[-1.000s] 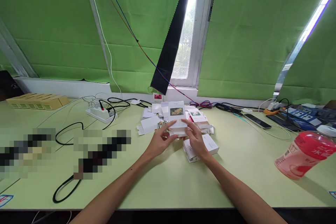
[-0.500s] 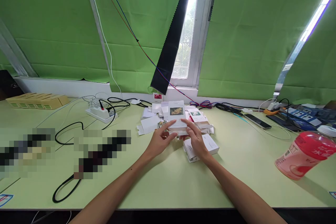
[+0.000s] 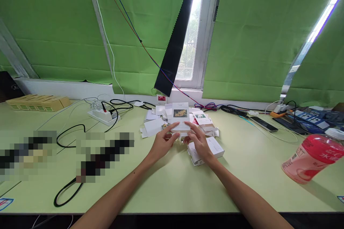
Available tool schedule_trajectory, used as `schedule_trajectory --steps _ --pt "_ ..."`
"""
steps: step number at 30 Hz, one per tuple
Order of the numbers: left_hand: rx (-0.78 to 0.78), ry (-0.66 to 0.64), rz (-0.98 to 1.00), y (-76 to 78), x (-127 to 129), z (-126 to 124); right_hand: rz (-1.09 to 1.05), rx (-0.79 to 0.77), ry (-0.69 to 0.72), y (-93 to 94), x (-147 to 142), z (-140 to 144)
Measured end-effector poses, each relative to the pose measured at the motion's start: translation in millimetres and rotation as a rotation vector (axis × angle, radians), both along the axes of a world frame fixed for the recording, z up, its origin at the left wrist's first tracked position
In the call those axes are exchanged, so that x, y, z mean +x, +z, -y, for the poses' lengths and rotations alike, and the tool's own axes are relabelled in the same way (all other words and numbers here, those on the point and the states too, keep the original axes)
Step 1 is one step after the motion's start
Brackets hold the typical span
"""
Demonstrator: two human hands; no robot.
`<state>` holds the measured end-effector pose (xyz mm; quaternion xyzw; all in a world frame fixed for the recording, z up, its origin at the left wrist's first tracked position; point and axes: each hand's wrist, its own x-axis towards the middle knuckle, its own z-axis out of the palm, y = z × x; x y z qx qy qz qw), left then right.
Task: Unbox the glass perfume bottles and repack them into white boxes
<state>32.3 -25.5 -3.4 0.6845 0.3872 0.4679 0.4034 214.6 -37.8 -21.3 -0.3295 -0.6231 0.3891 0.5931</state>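
Between my two hands is a small white cardboard box (image 3: pixel 180 109) with a picture of yellow flowers on its face. My left hand (image 3: pixel 163 142) grips its lower left side, fingers on the front and thumb near the lower edge. On the lower right side my right hand (image 3: pixel 198 141) grips it the same way. Something shiny and clear shows just under the box, too small to make out. Close below my right hand lie stacked white boxes (image 3: pixel 213 148). Behind the held box spreads a pile of white flattened cartons (image 3: pixel 153 127) and a carton with a flower picture (image 3: pixel 201 118).
A pink drink bottle (image 3: pixel 309 161) stands at the right. Behind it lie a phone (image 3: pixel 263 123) and cables. On the left are a power strip (image 3: pixel 102 115), a black cable loop (image 3: pixel 66 204) and yellow boxes (image 3: pixel 37 103). Green blinds hang behind the table (image 3: pixel 161 193).
The white box has tilted or sunk very slightly between my hands, and the fingers of both have shifted a little. Everything else looks the same.
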Motion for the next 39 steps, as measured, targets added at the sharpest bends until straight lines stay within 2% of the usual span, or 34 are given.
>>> schedule_trajectory --steps 22,31,39 --pt "-0.032 0.028 0.073 1.7 0.3 0.8 0.038 0.039 -0.003 0.2 -4.8 1.5" --pt "0.020 0.016 0.039 -3.4 -1.0 -2.5 0.022 0.029 0.000 -1.6 -4.7 -0.2" --pt "0.101 -0.003 0.000 -1.2 -0.8 -0.1 -0.028 0.030 0.030 0.7 -4.4 0.5"
